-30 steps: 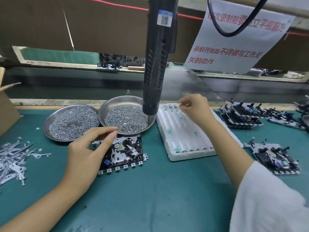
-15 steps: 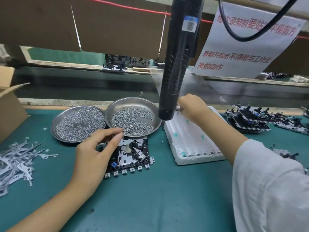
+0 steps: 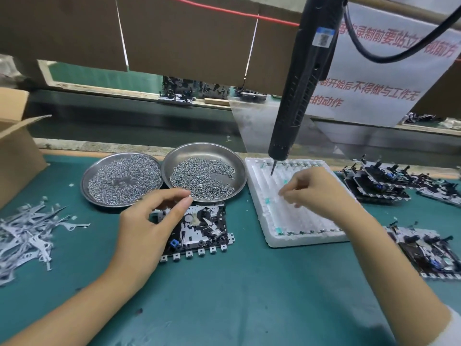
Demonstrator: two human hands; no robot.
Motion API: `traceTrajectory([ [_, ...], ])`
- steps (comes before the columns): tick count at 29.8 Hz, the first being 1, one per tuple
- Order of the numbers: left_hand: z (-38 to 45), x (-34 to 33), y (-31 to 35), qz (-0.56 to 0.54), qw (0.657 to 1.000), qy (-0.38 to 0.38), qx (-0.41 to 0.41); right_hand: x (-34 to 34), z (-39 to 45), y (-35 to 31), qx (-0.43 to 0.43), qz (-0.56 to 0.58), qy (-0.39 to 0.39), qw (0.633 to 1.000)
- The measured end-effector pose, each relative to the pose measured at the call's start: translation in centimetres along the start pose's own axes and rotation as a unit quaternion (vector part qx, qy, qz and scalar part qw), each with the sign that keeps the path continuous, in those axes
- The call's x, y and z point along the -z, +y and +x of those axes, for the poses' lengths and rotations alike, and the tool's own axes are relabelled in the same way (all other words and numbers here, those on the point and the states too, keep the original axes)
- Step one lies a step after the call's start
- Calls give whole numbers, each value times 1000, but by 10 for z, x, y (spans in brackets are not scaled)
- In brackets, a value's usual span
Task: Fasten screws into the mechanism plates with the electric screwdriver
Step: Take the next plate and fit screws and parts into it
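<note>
- Two round, shallow steel dishes [image 3: 204, 156] sit side by side at the back of your green-matted bench [image 3: 249, 283], each heaped with small silvery screws [image 3: 199, 178].
- Your left hand [image 3: 147, 226] hovers over the black-and-silver metal mechanism plate [image 3: 204, 228], thumb and forefinger curved towards each other with a gap between; whether they touch the plate cannot be told.
- Your right hand [image 3: 316, 193] hangs over the white ribbed foam tray [image 3: 274, 221], fingers curled; whether they pinch anything cannot be told.
- Above that tray hangs the long black electric screwdriver [image 3: 304, 78], its thin bit pointing down, held by neither hand.
- More finished-looking mechanism plates [image 3: 379, 181] are stacked on the right.
- Thin grey metal levers [image 3: 27, 231] lie piled on the left, near a brown cardboard box [image 3: 15, 151].
</note>
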State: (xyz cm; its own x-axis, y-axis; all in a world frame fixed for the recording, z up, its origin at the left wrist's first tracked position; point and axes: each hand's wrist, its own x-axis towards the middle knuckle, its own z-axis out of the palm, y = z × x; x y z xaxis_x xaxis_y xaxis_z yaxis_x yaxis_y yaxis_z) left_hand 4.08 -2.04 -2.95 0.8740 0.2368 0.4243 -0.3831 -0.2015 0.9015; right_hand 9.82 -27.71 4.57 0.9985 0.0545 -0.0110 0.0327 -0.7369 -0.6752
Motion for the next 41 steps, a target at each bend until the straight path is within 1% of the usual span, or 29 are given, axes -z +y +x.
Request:
traceTrajectory([
  [1, 0, 0, 0, 0, 1000, -1, -2, -9, -9, -7, 23, 79, 1, 997],
  [3, 0, 0, 1, 1, 1000, -3, -6, -32, -19, -23, 68, 234, -17, 970],
  [5, 0, 0, 1, 4, 1000, -2, -10, -57, -21, -33, 87, 320, -22, 943],
  [6, 0, -1, 1, 6, 1000, -3, -12, -67, -21, -34, 88, 336, -20, 937],
  [9, -2, -1, 0, 8, 1000, -7, -11, -86, -25, -27, 100, 317, -17, 943],
  [13, 0, 0, 0, 17, 1000, -15, -15, -99, -32, -16, 130, 315, -5, 940],
  [16, 0, 1, -1, 16, 1000, -16, -16, -107, -34, -15, 129, 299, 6, 946],
  [22, 0, -1, -1, 27, 999, -17, -10, -109, -37, -11, 130, 325, 25, 936],
  [32, -3, -1, 3, 34, 999, -26, 8, -109, -39, -11, 138, 333, 33, 932],
  [37, -1, -1, 7, 34, 999, -39, -10, -107, -37, -12, 147, 332, 31, 931],
  [41, -3, -4, 8, 38, 997, -58, -37, -104, -38, -12, 145, 369, 28, 918],
])
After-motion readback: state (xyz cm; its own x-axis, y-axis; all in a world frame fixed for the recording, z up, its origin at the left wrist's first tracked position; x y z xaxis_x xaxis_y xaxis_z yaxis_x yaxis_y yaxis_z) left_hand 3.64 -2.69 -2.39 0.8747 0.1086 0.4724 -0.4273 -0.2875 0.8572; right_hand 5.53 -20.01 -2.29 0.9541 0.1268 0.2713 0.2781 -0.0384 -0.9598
